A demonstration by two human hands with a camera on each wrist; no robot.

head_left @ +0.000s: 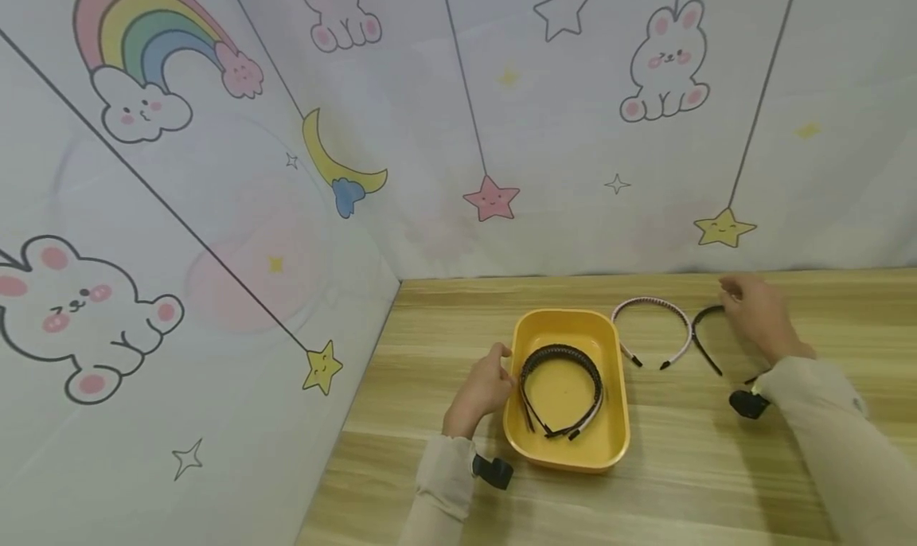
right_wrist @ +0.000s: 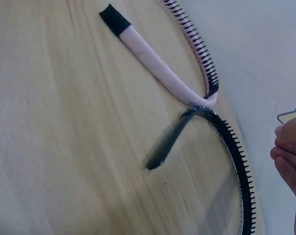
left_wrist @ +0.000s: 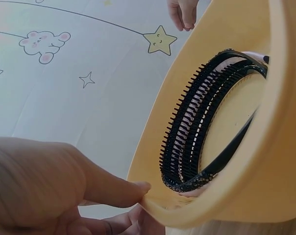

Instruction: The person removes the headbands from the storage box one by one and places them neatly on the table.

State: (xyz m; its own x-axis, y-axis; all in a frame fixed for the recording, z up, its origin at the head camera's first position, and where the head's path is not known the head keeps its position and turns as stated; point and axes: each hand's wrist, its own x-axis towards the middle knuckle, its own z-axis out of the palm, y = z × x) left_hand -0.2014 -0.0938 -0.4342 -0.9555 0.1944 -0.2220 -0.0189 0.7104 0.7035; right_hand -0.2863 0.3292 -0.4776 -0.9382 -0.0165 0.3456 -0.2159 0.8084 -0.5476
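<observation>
My left hand (head_left: 483, 391) is at the left side of a yellow plastic basin (head_left: 619, 419). In the left wrist view its thumb (left_wrist: 121, 191) lies on the rim, with fingers beneath, pinching it. Inside the basin, several toothed headbands (head_left: 562, 352) lie nested together, mostly black, one with a pale pink band. A pink headband (head_left: 648, 300) rests on the table right of the basin. A black headband (head_left: 705, 353) touches its right side. My right hand (head_left: 762, 315) hovers over the black headband's top, hiding part of it; its fingers are loosely bent around nothing.
The wood-grain table (head_left: 688, 482) meets a white printed cloth wall (head_left: 559, 132) right behind the headbands. Another cloth wall (head_left: 215, 419) rises along the table's left edge. Each wrist carries a small black device (head_left: 494, 472).
</observation>
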